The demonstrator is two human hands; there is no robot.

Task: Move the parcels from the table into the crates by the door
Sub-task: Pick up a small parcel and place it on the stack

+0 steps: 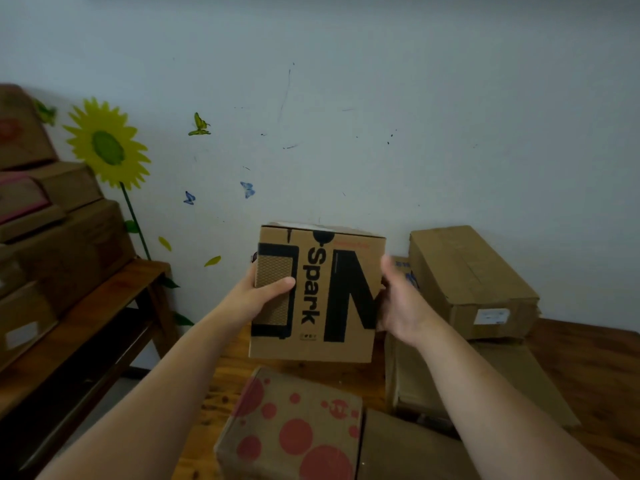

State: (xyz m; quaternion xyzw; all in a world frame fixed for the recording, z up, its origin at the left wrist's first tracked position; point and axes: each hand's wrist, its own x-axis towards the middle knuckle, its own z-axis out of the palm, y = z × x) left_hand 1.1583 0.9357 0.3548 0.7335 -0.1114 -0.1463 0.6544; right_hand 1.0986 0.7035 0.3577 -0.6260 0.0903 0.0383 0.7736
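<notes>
Brown cardboard parcel printed "Spark" (317,292) hangs above the wooden bench (221,382), the left hand (263,292) gripping its left edge, thumb across the front. The right hand (398,299) meets the right side, blurred, its grip unreadable. Firm, level, two-sided pressure should carry it best.

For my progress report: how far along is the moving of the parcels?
Done: cannot tell; no crate or door shows. In hand: the Spark box, held between left hand and right hand. Left: at least the red-dotted box, the plain box and the flat box under it, on the table.
</notes>
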